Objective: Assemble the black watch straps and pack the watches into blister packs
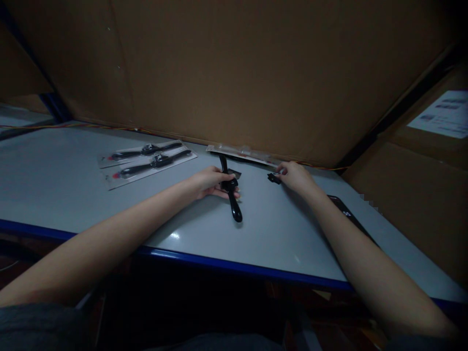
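Observation:
A black spokeshave (235,207) is in my left hand (214,181), gripped at its middle with the thumb on top. One handle points towards me and the other away. Just beyond my thumb a flat grey blade (235,173) shows; I cannot tell whether it is fixed to the spokeshave or held beside it. My right hand (295,176) is to the right, its fingertips closed on a small black cap-like part (273,178) at or just above the tabletop.
Two packaged spokeshaves (137,169) on cards lie at the left. Along the back lies a clear plastic package (243,153). A dark phone-like object (347,213) is partly behind my right forearm. Cardboard walls (226,73) enclose the white table (204,234), which has a blue front edge.

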Demonstrator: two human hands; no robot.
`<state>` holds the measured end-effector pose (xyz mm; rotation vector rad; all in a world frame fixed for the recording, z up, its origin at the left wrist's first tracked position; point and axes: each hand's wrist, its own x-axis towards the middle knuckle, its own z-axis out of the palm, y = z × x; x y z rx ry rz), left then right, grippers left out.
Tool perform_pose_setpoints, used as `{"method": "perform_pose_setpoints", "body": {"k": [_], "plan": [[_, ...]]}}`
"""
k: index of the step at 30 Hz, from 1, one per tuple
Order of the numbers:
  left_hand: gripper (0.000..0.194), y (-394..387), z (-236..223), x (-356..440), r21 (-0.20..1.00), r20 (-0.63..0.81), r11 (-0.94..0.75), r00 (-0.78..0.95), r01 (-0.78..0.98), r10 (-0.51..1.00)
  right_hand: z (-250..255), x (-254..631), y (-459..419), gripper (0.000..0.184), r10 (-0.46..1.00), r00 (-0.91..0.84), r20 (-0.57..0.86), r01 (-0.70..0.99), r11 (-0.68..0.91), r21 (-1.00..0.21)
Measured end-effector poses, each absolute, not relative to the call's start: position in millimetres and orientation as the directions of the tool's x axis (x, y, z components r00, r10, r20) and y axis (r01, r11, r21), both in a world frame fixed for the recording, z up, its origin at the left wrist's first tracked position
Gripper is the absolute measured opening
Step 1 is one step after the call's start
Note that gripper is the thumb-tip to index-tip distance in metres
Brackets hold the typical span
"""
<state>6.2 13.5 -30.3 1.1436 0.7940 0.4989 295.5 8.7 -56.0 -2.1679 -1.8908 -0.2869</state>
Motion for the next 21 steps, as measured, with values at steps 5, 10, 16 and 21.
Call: {"method": "perform_pose_setpoints", "body": {"k": [5,10,16,21], "plan": [[0.036,14,-31,7,0.927,-0.299,0.374,0.644,0.022,0.704,-54,287,3,0.017,0.945,0.126,0.302,0.99,-0.14,0.026],[0.02,10,-28,9,0.91,-0.325,0.413,0.672,0.031,0.665,-51,274,-3,0.028,0.943,0.11,0.315,0.981,-0.153,0.117],[0.017,3,-23,9,0.916,-0.325,0.398,0.684,0.055,0.653,-47,274,-2,0.025,0.958,0.108,0.267,0.979,-0.149,0.139],[0.038,2,-23,7,0.92,-0.314,0.389,0.693,0.053,0.649,-46,280,-2,0.013,0.966,0.111,0.233,0.985,-0.139,0.106]]}}
